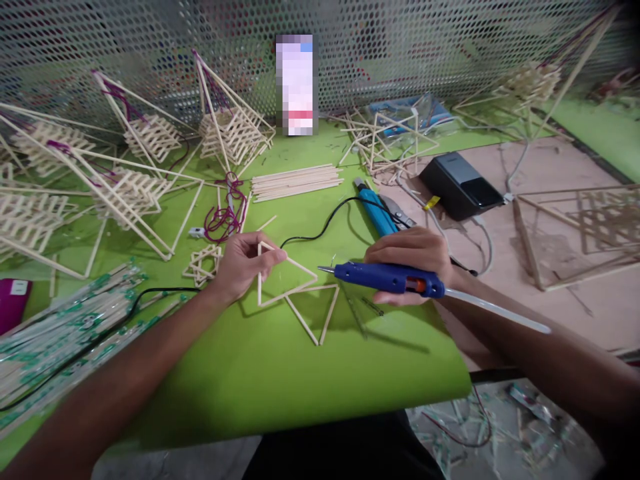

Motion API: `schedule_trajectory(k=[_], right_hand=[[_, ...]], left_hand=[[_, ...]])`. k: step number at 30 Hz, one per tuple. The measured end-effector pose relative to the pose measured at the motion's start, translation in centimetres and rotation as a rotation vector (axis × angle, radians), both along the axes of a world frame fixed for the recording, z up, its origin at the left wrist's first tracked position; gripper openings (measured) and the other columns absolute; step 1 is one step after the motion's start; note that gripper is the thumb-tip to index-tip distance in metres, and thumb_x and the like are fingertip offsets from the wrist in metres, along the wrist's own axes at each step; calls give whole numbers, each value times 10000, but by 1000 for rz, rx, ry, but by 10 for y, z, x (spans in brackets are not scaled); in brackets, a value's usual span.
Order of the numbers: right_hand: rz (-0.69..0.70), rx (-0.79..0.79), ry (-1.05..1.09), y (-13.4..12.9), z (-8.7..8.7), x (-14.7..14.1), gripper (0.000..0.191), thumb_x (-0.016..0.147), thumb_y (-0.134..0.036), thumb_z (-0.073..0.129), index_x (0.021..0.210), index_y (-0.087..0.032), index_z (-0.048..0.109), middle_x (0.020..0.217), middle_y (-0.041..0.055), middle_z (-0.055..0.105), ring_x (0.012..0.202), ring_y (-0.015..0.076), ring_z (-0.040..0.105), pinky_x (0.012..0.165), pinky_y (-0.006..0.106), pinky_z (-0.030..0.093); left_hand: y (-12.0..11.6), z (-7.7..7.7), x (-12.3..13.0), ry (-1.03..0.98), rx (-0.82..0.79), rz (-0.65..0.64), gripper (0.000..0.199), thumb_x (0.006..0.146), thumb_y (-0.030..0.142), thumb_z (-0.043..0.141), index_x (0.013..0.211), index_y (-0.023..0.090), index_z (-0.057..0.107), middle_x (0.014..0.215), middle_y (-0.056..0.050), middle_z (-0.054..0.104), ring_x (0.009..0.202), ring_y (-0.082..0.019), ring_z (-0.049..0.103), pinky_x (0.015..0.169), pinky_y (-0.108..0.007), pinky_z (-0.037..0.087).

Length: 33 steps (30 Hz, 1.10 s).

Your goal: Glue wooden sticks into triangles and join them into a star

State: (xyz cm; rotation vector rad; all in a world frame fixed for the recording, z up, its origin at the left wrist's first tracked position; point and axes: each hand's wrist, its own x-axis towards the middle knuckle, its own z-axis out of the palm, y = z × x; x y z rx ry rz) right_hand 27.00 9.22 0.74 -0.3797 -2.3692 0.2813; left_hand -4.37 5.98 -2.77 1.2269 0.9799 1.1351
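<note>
My left hand pinches a corner of a triangle of thin wooden sticks, tilted up off the green surface. A second stick triangle lies beside and partly under it, one point toward me. In my right hand is a blue hot glue gun, its metal nozzle pointing left near the held triangle's right corner. A clear glue stick sticks out of the gun's back end over my wrist. My fingers hide part of the gun's handle.
Behind lies a row of loose sticks. A blue cutter, a black box-shaped device and cables are to the right. Stick pyramids, purple string and wrapped stick bundles fill the left. A blurred phone-like screen stands behind.
</note>
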Motion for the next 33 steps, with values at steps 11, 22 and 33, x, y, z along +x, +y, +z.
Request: schedule_trajectory(k=[11,22,33], right_hand=[[22,-36,-25,1,-2,-2,380,830,-554,720,891,-184,659,740,35,687,619,137,649,579,257,525],[104,-146,9,3,-4,1,426,881,-601,622,889,-177,662,769,69,679,652,157,651,595,270,521],[79,-174,23,3,-7,-2,432,866,-592,642,907,-163,666,724,62,668,610,145,625,554,253,490]], left_hand=[[0,0,0,18,-6,43,150,715,325,841,682,235,726,523,46,585,359,-43,449,325,-176,336],[-1,11,4,-20,-2,220,211,740,401,822,737,226,702,516,77,526,380,-33,400,350,-160,336],[6,4,5,86,3,422,226,801,342,799,928,177,711,770,0,695,584,-103,680,499,-189,554]])
